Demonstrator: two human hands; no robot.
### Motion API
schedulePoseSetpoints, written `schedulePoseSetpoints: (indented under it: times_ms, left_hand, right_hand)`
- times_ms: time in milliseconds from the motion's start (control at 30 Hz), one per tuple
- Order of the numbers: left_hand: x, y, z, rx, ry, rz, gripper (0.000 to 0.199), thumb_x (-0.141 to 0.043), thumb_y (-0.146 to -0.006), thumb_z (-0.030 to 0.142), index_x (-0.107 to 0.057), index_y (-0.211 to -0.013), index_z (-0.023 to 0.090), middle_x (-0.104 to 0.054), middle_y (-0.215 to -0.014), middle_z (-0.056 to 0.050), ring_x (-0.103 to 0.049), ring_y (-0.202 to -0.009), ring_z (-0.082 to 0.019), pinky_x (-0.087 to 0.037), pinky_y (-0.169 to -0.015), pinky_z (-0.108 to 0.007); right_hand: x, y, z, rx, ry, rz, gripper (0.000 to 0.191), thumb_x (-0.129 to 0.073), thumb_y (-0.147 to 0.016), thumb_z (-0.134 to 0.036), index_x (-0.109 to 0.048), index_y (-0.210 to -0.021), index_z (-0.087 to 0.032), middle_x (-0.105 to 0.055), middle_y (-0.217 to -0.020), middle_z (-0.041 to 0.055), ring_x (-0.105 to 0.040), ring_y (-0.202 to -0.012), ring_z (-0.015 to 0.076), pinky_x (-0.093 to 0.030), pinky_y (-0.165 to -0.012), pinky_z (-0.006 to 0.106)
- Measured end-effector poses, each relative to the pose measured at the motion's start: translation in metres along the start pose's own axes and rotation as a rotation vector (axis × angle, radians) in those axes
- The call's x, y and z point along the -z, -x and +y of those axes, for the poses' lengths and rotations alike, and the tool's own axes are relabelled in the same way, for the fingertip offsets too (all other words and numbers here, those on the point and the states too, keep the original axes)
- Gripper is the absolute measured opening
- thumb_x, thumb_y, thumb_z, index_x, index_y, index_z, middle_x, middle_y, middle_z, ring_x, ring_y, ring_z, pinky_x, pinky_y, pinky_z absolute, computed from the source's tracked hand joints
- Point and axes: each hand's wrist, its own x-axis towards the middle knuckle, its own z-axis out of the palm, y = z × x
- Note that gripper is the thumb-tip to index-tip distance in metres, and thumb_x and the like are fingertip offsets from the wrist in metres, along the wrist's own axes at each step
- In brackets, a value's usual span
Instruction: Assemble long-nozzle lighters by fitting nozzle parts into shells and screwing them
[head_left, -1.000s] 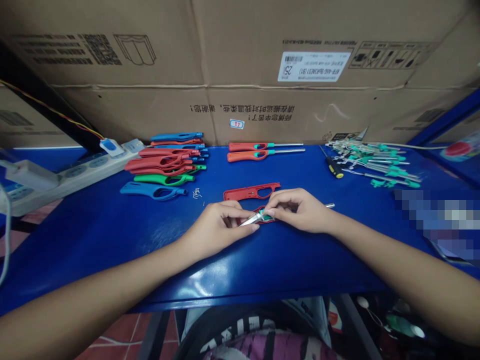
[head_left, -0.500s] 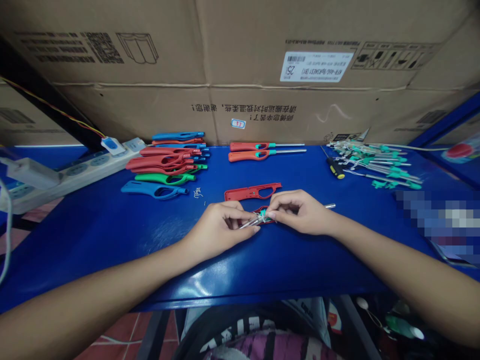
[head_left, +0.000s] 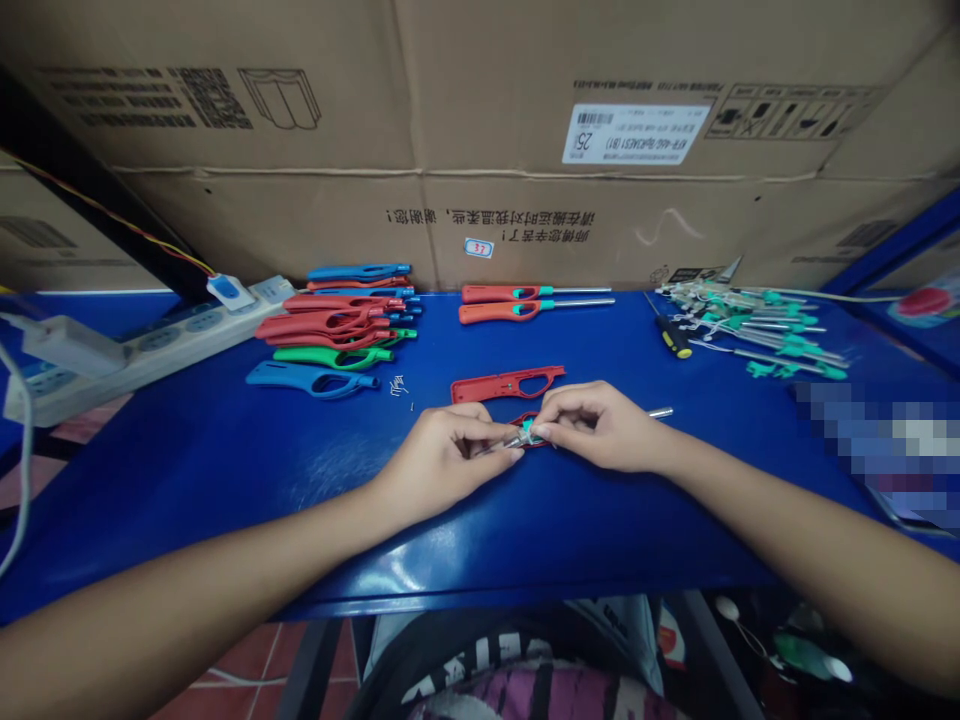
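My left hand (head_left: 442, 460) is closed around the handle end of a gas lighter half-shell (head_left: 531, 416), red and opened, of which little shows between my hands. Thumb and forefinger press at a small silver part inside it. My right hand (head_left: 604, 430) pinches at the green trigger piece (head_left: 527, 427) and thin wires in the same shell. Past the right hand sticks out the tip of a metal tube (head_left: 661, 413). Just beyond, the matching red half-shell (head_left: 508, 384) lies on the blue table, its inner face up.
Red, green and blue lighter shells (head_left: 334, 325) are piled at left beside a power strip (head_left: 180, 335) and small screws (head_left: 398, 386). Two red lighters (head_left: 502, 312) lie at the back. At right are a screwdriver (head_left: 671, 335) and tubes with green parts (head_left: 787, 340). Cardboard (head_left: 487, 130) stands behind.
My left thumb and fingers have closed further over the silver part, which shows less now. My right hand has hardly moved. The view has shifted very slightly.
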Motion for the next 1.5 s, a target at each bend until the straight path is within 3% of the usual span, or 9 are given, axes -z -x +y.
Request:
schedulePoseSetpoints:
  times_ms: [333, 500, 867, 1167, 1333, 1500]
  left_hand:
    - [0.004, -0.002, 0.002, 0.038, 0.008, 0.015, 0.023, -0.074, -0.083, 0.029, -0.081, -0.103, 0.019, -0.064, -0.074, -0.002, -0.049, -0.06, -0.01, -0.038, -0.054, -0.022]
    - [0.005, -0.002, 0.0, 0.037, 0.018, 0.025, 0.023, -0.074, -0.083, 0.03, -0.081, -0.101, 0.019, -0.066, -0.073, -0.003, -0.05, -0.059, -0.01, -0.038, -0.054, -0.022]
    - [0.003, -0.001, -0.002, -0.01, 0.006, 0.013, 0.023, -0.071, -0.086, 0.029, -0.08, -0.105, 0.021, -0.066, -0.076, -0.003, -0.051, -0.061, -0.011, -0.038, -0.055, -0.023]
    - [0.002, -0.002, 0.0, -0.05, -0.053, -0.011, 0.022, -0.07, -0.088, 0.026, -0.08, -0.107, 0.021, -0.066, -0.078, -0.003, -0.055, -0.064, -0.011, -0.04, -0.057, -0.022]
    - [0.006, -0.002, 0.002, -0.075, -0.115, -0.013, 0.022, -0.07, -0.088, 0.027, -0.079, -0.107, 0.021, -0.068, -0.079, -0.003, -0.056, -0.063, -0.011, -0.042, -0.057, -0.022]
    - [0.02, 0.0, 0.009, -0.182, -0.326, -0.034, 0.032, -0.069, -0.09, 0.029, -0.072, -0.12, 0.02, -0.072, -0.087, -0.003, -0.063, -0.072, -0.014, -0.049, -0.068, -0.025]
  right_hand:
    - [0.003, -0.003, 0.001, -0.046, -0.158, 0.025, 0.022, -0.069, -0.087, -0.035, -0.077, -0.09, -0.015, -0.074, -0.085, 0.0076, -0.063, -0.067, 0.0122, -0.049, -0.058, 0.024]
    - [0.004, -0.004, -0.001, -0.008, -0.122, 0.043, 0.021, -0.07, -0.088, -0.035, -0.078, -0.092, -0.016, -0.074, -0.085, 0.0065, -0.058, -0.06, 0.0095, -0.044, -0.051, 0.023]
    - [0.002, -0.004, 0.004, -0.091, -0.179, 0.043, 0.031, -0.071, -0.085, -0.045, -0.073, -0.086, -0.014, -0.069, -0.079, 0.0057, -0.057, -0.065, 0.012, -0.045, -0.058, 0.025]
    - [0.002, -0.003, 0.0, -0.041, -0.111, 0.024, 0.026, -0.069, -0.087, -0.039, -0.073, -0.08, -0.015, -0.066, -0.074, 0.0037, -0.047, -0.056, 0.0084, -0.033, -0.049, 0.022]
    - [0.002, -0.004, 0.002, -0.067, -0.126, 0.027, 0.027, -0.069, -0.086, -0.042, -0.072, -0.082, -0.015, -0.066, -0.074, 0.0038, -0.049, -0.059, 0.0096, -0.037, -0.052, 0.023]
    - [0.001, -0.005, 0.005, -0.123, -0.18, 0.062, 0.032, -0.071, -0.083, -0.047, -0.072, -0.086, -0.015, -0.068, -0.08, 0.0053, -0.055, -0.064, 0.0118, -0.043, -0.056, 0.025]
